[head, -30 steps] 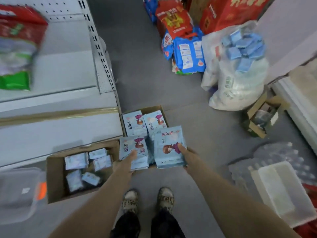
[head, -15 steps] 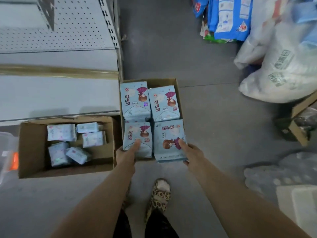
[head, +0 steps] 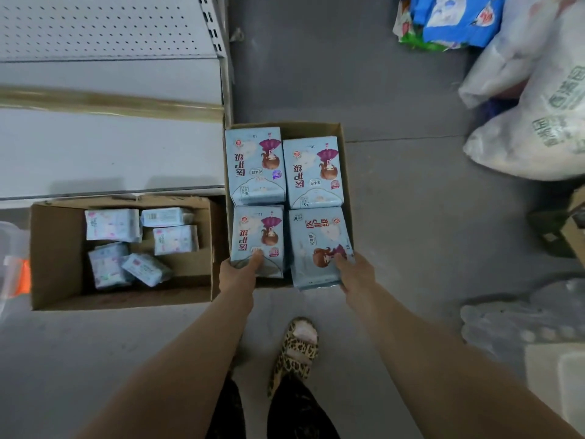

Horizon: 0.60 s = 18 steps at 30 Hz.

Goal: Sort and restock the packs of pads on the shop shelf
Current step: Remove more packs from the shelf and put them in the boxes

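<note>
Grey floor [head: 411, 232] lies under my leopard-print slipper [head: 299, 350]. Both my arms reach down and forward. My left hand [head: 239, 274] pinches the near edge of the near-left pack of pads [head: 257, 232], thumb on its face. My right hand [head: 354, 274] grips the near-right pack [head: 316, 239] the same way, and that pack overhangs the near rim of the open cardboard box [head: 343, 147] holding all four packs. A second box [head: 47, 255] of smaller packs stands left, against the bare white shelf [head: 110, 147]. White sacks [head: 531, 137] lie far right.
</note>
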Each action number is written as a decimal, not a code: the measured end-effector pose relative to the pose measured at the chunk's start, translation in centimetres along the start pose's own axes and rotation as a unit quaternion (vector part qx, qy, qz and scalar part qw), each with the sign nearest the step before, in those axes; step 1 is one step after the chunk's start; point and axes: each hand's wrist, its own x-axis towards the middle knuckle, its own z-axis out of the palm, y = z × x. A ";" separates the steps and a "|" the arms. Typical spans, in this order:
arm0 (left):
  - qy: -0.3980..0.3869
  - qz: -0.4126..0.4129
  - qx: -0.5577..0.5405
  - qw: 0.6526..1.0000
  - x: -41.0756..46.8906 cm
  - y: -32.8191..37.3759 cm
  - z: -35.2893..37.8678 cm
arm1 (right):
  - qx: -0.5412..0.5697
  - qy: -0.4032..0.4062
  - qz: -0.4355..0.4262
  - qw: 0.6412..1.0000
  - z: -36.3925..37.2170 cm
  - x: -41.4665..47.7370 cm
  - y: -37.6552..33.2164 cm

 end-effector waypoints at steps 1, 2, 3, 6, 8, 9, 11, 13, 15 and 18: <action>0.008 -0.001 0.014 1.000 -0.4 0.2 0.0 | -0.018 0.000 0.001 1.000 -0.1 -0.2 -0.1; 0.015 0.001 0.027 1.000 -0.9 0.4 -0.1 | -0.037 0.001 0.000 0.999 -0.2 -0.5 -0.3; 0.020 0.004 0.038 0.999 -1.4 0.6 -0.2 | -0.052 0.004 0.000 0.999 -0.4 -0.8 -0.5; 0.029 0.018 0.059 0.998 -3.0 1.5 -1.0 | -0.089 0.015 0.002 0.996 -1.0 -1.9 -1.1; 0.027 0.031 0.063 0.997 -4.2 2.3 -1.6 | -0.116 0.015 -0.008 0.993 -1.4 -3.0 -1.9; 0.023 0.036 0.064 0.997 -5.1 2.8 -1.9 | -0.125 0.013 -0.016 0.992 -1.5 -3.6 -2.4; 0.026 0.055 0.071 0.996 -6.9 4.2 -2.4 | -0.155 0.008 -0.031 0.987 -1.7 -5.5 -3.6; 0.031 0.078 0.089 0.993 -8.8 5.7 -3.1 | -0.184 0.006 -0.054 0.981 -1.7 -7.3 -4.9; 0.026 0.101 0.090 0.990 -11.0 7.3 -4.0 | -0.210 -0.008 -0.079 0.975 -1.5 -9.6 -6.7; 0.013 0.137 0.096 0.986 -14.3 9.8 -5.9 | -0.243 -0.027 -0.115 0.963 -0.6 -14.0 -9.8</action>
